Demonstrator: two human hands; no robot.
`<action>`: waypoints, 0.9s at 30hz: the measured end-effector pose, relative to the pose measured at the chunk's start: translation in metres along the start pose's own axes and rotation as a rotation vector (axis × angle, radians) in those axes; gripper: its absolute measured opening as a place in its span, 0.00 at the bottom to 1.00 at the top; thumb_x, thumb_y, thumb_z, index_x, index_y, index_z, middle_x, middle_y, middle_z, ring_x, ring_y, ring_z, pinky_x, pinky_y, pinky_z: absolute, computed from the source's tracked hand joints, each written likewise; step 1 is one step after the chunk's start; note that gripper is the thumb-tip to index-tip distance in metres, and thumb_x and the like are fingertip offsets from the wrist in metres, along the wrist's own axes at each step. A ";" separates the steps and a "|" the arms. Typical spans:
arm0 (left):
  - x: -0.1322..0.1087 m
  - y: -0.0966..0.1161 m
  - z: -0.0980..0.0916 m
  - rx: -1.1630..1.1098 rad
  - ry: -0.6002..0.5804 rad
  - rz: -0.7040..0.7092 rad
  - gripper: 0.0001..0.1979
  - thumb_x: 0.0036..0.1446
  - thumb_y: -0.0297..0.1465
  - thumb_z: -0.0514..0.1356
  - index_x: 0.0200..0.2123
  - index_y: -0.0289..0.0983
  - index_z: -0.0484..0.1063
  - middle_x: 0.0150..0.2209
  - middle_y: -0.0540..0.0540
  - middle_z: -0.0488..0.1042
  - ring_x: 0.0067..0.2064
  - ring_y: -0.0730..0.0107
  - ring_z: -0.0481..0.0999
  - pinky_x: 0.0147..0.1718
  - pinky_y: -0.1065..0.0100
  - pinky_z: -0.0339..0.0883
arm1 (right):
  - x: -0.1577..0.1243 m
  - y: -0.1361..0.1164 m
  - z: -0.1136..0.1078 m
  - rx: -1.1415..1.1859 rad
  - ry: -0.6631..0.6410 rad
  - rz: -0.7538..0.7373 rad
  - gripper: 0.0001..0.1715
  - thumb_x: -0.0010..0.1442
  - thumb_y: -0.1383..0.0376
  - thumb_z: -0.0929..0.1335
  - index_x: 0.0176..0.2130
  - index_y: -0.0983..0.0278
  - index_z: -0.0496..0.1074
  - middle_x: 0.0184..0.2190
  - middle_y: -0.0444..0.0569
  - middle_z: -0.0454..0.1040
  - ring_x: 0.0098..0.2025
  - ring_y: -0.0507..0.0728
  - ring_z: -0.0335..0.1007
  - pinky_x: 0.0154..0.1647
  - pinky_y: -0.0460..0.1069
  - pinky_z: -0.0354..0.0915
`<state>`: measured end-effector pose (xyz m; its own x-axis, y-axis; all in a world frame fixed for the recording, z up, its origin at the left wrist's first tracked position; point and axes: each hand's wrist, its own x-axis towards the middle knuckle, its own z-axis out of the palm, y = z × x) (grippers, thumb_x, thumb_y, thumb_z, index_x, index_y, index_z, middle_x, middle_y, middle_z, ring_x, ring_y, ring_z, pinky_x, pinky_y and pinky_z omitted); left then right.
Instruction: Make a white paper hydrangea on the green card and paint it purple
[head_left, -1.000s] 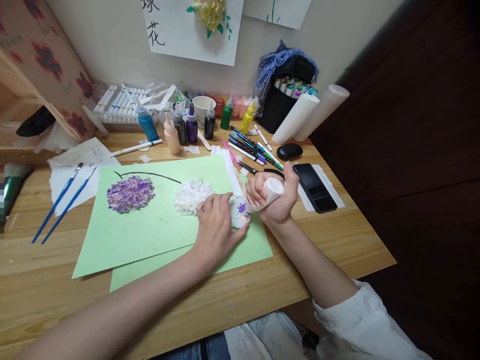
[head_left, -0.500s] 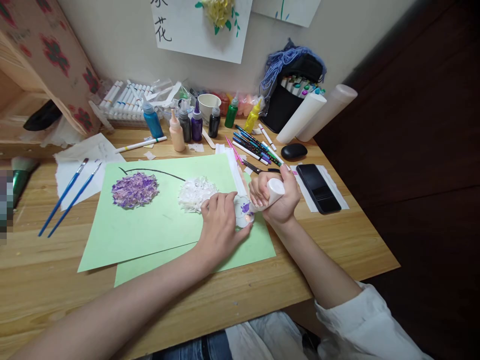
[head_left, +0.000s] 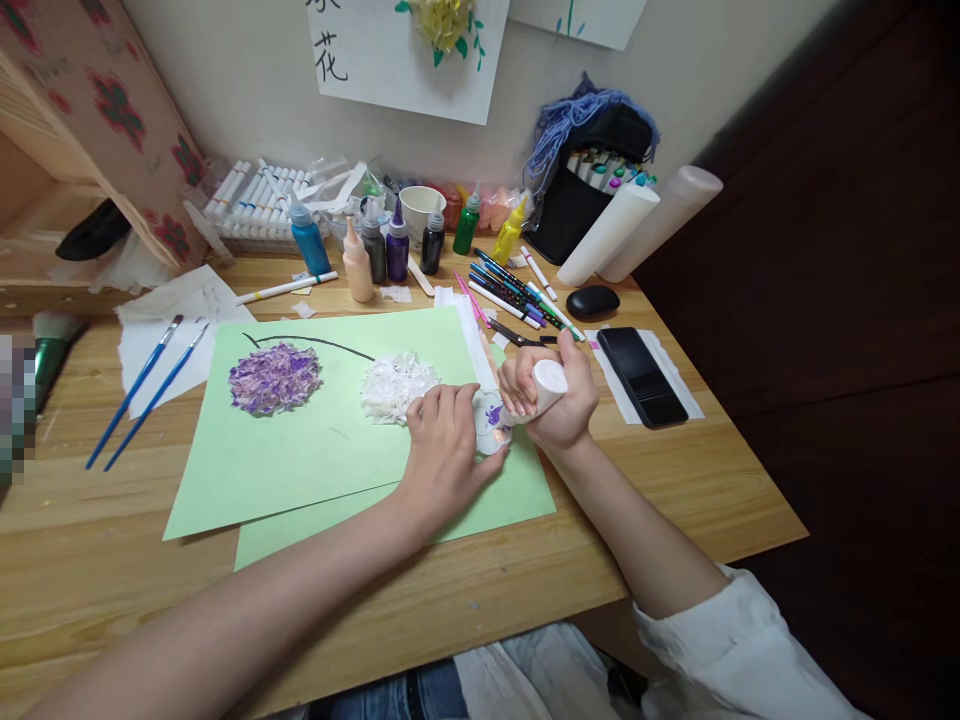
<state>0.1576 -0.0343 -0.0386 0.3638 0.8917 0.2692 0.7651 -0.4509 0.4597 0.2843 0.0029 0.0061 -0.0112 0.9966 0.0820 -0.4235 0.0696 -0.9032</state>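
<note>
Fingers above and thumb below, my left hand (head_left: 448, 440) grips a small white paint palette (head_left: 487, 440) holding dabs of purple and pale orange paint. My right hand (head_left: 559, 400) is wrapped round a white squeeze paint bottle (head_left: 551, 378), tilted so its nozzle points down and left at the palette's right side. The palette rests over the right part of light green paper (head_left: 300, 470). Left of my left hand, on that paper, sit a white shredded-paper flower (head_left: 397, 385) and a purple one (head_left: 275, 378), with a dark curved line drawn above them.
Paint bottles (head_left: 397, 250) and a paper cup (head_left: 422, 212) stand along the back. Markers (head_left: 514, 290), scissors (head_left: 514, 332), a mouse (head_left: 592, 301) and a phone (head_left: 642, 376) lie beyond and right of my hands. Two blue brushes (head_left: 146, 385) lie at left on white paper.
The camera view has shifted a little, so the desk items appear slightly farther right. Both hands keep their grips, and the bottle stays tilted over the palette.
</note>
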 end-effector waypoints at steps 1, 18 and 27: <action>0.000 0.000 0.000 0.000 0.001 -0.001 0.28 0.54 0.40 0.61 0.54 0.33 0.61 0.46 0.38 0.69 0.51 0.51 0.64 0.50 0.53 0.53 | 0.000 0.000 0.000 -0.003 0.002 0.001 0.40 0.59 0.38 0.58 0.10 0.61 0.60 0.06 0.41 0.49 0.10 0.48 0.45 0.11 0.46 0.43; 0.000 0.000 0.000 0.005 0.000 -0.007 0.27 0.54 0.40 0.61 0.54 0.34 0.60 0.46 0.39 0.69 0.51 0.51 0.64 0.50 0.54 0.53 | 0.000 0.002 -0.004 0.024 -0.022 -0.010 0.37 0.62 0.45 0.61 0.11 0.62 0.61 0.06 0.41 0.51 0.10 0.47 0.46 0.11 0.45 0.45; -0.001 -0.001 0.000 0.002 -0.007 -0.011 0.28 0.54 0.40 0.61 0.54 0.34 0.60 0.46 0.39 0.69 0.51 0.51 0.63 0.51 0.54 0.52 | 0.000 0.004 -0.004 0.045 -0.024 -0.016 0.35 0.61 0.48 0.61 0.11 0.62 0.62 0.06 0.41 0.51 0.09 0.47 0.46 0.11 0.45 0.44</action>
<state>0.1571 -0.0345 -0.0393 0.3594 0.8967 0.2582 0.7702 -0.4413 0.4605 0.2865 0.0031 0.0002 -0.0254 0.9940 0.1067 -0.4641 0.0828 -0.8819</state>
